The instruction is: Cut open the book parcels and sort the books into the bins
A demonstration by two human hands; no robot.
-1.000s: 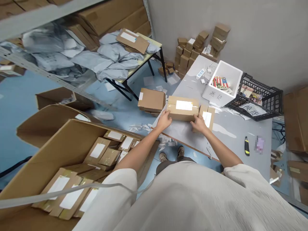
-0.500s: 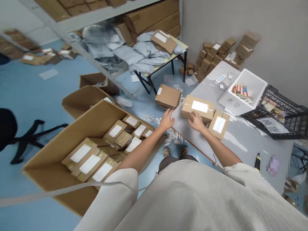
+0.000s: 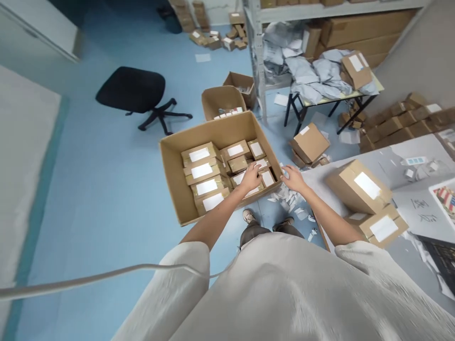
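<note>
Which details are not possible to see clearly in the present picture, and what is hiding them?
All in the head view:
- Labels on the packed boxes: writing too small to read.
- Left hand: it hides whether its fingers touch the boxes beneath.
- White bin: cut off by the right edge.
- Black crate: cut off likewise.

Blue floor (image 3: 117, 166) with open carton (image 3: 223, 128), grey table (image 3: 394, 170) with labelled boxes (image 3: 346, 189).

A blue floor (image 3: 88, 156) spreads between a pale wall (image 3: 28, 123) on the left and a grey wall (image 3: 426, 61) at far right. A black swivel chair (image 3: 133, 90) stands far left, a whitish metal shelving rack (image 3: 259, 71) far right, a grey surface (image 3: 415, 265) near right.
</note>
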